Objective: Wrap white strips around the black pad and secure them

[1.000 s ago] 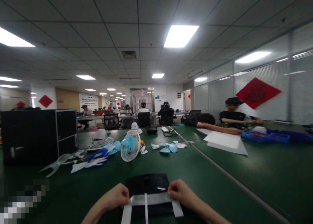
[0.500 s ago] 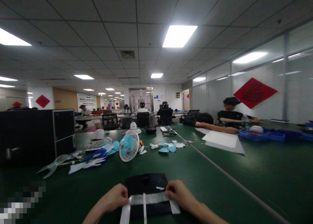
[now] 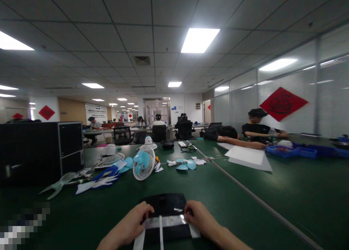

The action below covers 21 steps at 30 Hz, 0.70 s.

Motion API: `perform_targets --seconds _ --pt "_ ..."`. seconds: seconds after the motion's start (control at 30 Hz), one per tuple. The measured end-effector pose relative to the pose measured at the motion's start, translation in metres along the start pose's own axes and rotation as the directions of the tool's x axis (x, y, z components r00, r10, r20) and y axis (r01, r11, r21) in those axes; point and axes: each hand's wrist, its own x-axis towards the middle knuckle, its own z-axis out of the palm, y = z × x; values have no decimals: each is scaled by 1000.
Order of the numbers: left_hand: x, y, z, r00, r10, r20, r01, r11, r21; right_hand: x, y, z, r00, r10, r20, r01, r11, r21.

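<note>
A flat black panel (image 3: 163, 202) lies on the green table in front of me, with a shiny strip of tape (image 3: 166, 221) running across it. Pale strips (image 3: 161, 235) cross the panel lengthwise, one at the middle and others toward the sides. My left hand (image 3: 133, 221) is at the tape's left end, its bent index finger over the panel and a gap between finger and thumb. At the right end, my right hand (image 3: 200, 217) has its thumb and fingers pinched on the tape. A small white scrap (image 3: 178, 210) sits on the panel near that hand.
A small fan (image 3: 144, 162) with light-blue blades, loose fan blades (image 3: 187, 164) and blue-white gloves (image 3: 99, 181) lie farther back. A black computer case (image 3: 71, 148) stands left. White sheets (image 3: 248, 157), blue trays (image 3: 283, 150) and two people occupy the right side.
My left hand has shifted right and its fingers have come off the tape's left end, moving over the panel. My right hand stays nearly in place at the other end.
</note>
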Motion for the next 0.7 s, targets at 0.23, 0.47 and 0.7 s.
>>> perform_targets --seconds 0.23,0.47,0.7 --pt "-1 15 6 981 162 108 -161 987 -17 -1 -1 -7 999 -27 18 28 1000 -14" --pt "0 15 5 979 181 96 -180 984 -15 -22 -38 7 859 -506 74 512 851 -121" --pt "2 14 8 977 191 93 -190 982 -12 -14 -45 60 805 -534 258 566 822 -64"
